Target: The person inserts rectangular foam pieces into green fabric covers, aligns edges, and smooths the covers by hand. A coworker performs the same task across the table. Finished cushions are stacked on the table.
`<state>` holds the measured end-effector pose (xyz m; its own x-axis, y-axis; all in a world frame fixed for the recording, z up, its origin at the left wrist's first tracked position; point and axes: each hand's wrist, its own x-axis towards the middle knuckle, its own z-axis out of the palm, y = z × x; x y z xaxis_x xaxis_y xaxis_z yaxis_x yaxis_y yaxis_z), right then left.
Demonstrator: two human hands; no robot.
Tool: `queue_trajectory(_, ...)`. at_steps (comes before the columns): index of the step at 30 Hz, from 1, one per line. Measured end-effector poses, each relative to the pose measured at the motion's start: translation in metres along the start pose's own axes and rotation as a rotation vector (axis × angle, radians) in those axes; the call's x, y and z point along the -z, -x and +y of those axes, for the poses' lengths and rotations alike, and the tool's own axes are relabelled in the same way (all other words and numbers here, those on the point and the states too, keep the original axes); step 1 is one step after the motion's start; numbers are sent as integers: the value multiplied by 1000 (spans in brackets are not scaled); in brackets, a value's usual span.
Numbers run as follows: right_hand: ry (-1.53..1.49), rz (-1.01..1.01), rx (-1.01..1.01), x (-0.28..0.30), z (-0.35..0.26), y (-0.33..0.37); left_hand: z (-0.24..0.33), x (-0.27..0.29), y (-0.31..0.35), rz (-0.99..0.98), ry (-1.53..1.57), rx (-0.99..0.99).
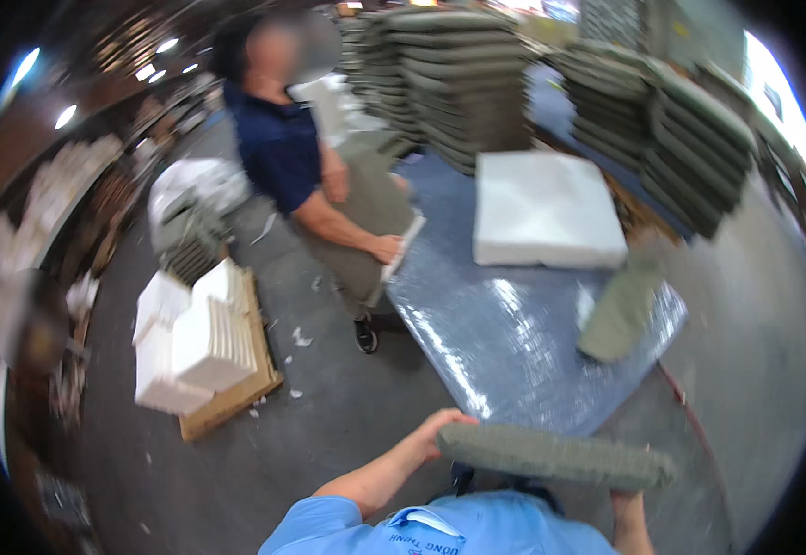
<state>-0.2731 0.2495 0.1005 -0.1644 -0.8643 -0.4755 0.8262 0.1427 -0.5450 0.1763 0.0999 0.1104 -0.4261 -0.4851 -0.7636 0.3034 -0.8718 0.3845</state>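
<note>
A grey-green, fabric-covered cushion [555,455] is held edge-on in front of my body, close to the near edge of the table. My left hand [432,433] grips its left end. Near the right end, my right hand [628,501] supports it from the near side; most of those fingers are hidden behind the cushion. On the plastic-covered table [486,324] lie a thick white foam block [548,208] and, to its right, a limp green fabric cover [620,314].
Across the table's left side a person [278,157] holds a green cover with a white edge showing. White foam slabs [204,342] sit on cardboard at left. Tall stacks of green cushions [463,83] stand behind. A reddish hose [689,412] crosses the floor at right.
</note>
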Motion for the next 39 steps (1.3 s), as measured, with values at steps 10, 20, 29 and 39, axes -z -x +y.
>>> queue_trajectory(10,-81,207,146,33,39,26,20,-35,2,51,-264,-23)
queue_trajectory(20,358,324,212,15,85,29,76,-79,46,187,-544,228)
queue_trajectory(29,168,804,456,54,111,26,114,-112,35,62,-1011,640)
queue_trajectory(39,-338,965,198,65,205,15,106,-170,-73,34,-1700,1093)
